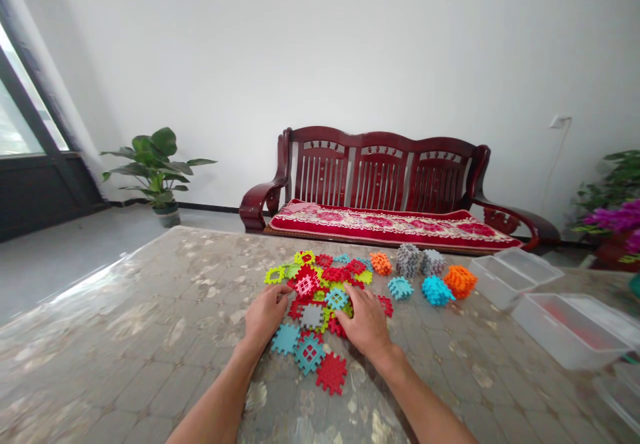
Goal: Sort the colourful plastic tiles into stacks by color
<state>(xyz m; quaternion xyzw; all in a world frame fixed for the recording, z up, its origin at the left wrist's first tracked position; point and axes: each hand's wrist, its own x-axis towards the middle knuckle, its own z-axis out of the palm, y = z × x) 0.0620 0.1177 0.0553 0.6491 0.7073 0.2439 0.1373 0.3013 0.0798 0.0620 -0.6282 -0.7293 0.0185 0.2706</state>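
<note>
A loose pile of flat, notched plastic tiles lies on the table in red, teal, yellow-green, pink and grey. My left hand (267,313) rests at the pile's left edge, its fingers curled in beside a pink tile (307,285); what they hold, if anything, is hidden. On the other side, my right hand (369,322) lies over the tiles with thumb and fingers apart, next to a teal window tile (337,298). Between the hands is a grey tile (312,316). Nearer me lie a plain teal tile (286,339), a teal lattice tile (309,353) and a red tile (331,373).
Right of the pile stand an orange stack (460,281), a blue stack (437,291) and grey stacks (409,260) of tiles. Clear plastic boxes (565,337) sit at the table's right. Beyond the patterned tablecloth (190,297) is a wooden bench (380,171).
</note>
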